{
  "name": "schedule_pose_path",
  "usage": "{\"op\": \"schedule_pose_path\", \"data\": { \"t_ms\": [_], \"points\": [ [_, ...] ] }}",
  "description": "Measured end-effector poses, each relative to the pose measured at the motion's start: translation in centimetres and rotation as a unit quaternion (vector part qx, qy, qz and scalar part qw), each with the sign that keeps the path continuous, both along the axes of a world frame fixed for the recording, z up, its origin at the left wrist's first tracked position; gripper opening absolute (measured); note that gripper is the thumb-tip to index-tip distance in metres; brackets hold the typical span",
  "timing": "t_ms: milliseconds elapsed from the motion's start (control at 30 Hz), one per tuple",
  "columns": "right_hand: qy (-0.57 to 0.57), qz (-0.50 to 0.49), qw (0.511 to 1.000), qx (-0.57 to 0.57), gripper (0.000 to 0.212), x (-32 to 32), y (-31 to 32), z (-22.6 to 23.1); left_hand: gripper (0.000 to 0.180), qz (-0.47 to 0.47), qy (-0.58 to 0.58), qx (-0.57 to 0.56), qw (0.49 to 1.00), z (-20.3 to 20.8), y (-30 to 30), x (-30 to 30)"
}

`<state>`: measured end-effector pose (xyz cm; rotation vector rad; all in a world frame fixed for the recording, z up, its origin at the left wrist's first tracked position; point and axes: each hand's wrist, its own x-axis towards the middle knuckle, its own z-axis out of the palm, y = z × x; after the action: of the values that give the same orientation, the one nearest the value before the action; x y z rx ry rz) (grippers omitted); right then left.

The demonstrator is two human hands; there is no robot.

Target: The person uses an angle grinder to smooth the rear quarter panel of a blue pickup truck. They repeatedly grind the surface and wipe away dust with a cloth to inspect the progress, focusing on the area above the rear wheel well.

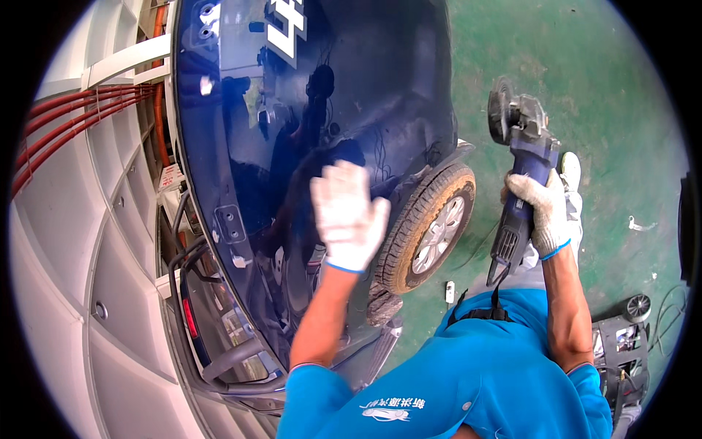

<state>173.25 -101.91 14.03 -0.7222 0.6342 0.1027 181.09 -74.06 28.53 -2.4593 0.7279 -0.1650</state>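
Note:
My left hand (346, 214), in a white knit glove, is spread flat at the dark blue vehicle side panel (395, 80). Whether its palm touches the paint, I cannot tell. To the right, my gloved right hand (541, 208) wraps around the body of a blue and black angle grinder (531, 157). The grinder's disc and guard (500, 111) point away from me, toward the far side, apart from the vehicle. Its cord drops from the rear end near my waist. Just right of my left hand is a muddy wheel (428, 227) with a silver rim.
Green floor (621, 110) lies to the right of the vehicle. A wheeled cart (621, 351) with parts stands at the lower right, a cable (669, 314) beside it. A small white object (450, 292) rests near the wheel. White wall panels (58, 256) and red pipes (80, 110) run along the left.

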Motion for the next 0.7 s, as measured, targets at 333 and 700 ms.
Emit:
{"op": "schedule_pose_path", "data": {
  "t_ms": [333, 700],
  "points": [
    [0.078, -0.001, 0.995, 0.069, 0.053, -0.1, 0.9, -5.5, 0.082, -0.082, -0.052, 0.124, 0.987, 3.4, -0.6, 10.7],
    [0.109, -0.121, 0.985, 0.049, 0.034, -1.9, -6.4, -9.9, 0.078, -0.100, 0.135, 0.209, 0.963, -10.0, -2.3, 12.4]
  ]
}}
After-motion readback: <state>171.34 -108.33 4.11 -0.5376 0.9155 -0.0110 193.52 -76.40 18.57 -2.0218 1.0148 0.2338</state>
